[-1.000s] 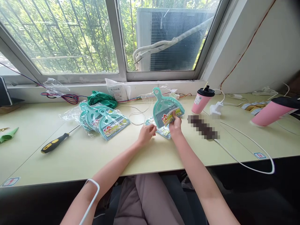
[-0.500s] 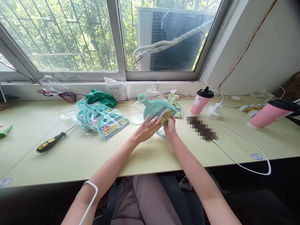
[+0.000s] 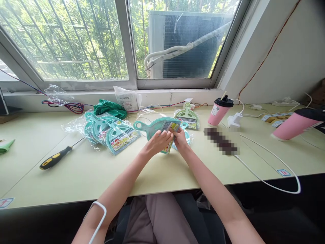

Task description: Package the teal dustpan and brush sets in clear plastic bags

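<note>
While both hands grip it, teal dustpan (image 3: 152, 127) lies sideways, label colourful.

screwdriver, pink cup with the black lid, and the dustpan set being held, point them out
screwdriver (image 3: 53, 159), head view, on its black and yellow handle.
pink cup (image 3: 217, 114), head view, on the pink side wall below the black lid.
dustpan set (image 3: 152, 126), head view, on the teal pan near its handle.
</note>
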A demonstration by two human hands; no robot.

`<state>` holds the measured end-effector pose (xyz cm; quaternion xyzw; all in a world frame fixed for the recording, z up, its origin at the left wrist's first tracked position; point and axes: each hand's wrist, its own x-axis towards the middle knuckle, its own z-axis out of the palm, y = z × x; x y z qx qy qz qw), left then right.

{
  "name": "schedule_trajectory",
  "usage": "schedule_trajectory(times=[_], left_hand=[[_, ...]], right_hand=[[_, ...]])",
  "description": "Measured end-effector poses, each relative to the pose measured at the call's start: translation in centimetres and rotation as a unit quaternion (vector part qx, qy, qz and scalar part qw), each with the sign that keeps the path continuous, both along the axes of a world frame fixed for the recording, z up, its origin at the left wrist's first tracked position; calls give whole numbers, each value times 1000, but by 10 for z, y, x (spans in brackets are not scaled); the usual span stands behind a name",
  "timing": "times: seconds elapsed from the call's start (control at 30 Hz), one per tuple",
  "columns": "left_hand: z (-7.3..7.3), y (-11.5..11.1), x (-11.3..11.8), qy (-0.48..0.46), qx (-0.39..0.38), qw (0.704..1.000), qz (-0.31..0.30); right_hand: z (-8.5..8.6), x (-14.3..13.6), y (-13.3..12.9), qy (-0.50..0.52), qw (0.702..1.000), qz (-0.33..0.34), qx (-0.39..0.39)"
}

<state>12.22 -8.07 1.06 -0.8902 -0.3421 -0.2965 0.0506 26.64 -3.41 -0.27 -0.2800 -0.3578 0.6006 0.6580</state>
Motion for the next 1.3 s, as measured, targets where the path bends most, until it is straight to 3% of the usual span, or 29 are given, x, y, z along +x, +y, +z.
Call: schedule_trajectory(times=[0.13, 0.23, 0.37, 0.43, 0.67, 0.83, 1.1, 1.3], left_hand=[[-2, -4, 7, 2, -16, 1000, -1], [-2, -6, 13, -48, -17, 999, 11], [1, -5, 21, -175, 57, 975, 121], [0, -3, 22, -179, 74, 970, 145], [-12, 5, 22, -86, 64, 990, 92], [-11, 3, 21, 6, 145, 988, 55], [4, -7, 11, 143, 282, 928, 196], [6, -13, 13, 200, 272, 903, 265]], right_hand=[[1, -2, -2, 1, 1000, 10, -2], [1, -2, -2, -5, 1000, 4, 6], [0, -1, -3, 3, 1000, -3, 14], [0, -3, -4, 15, 1000, -6, 17], [5, -15, -14, 26, 999, -33, 33], [0, -14, -9, 44, 997, -67, 15], [0, -5, -4, 73, 992, -99, -13], [-2, -7, -6, 69, 993, -94, -27]])
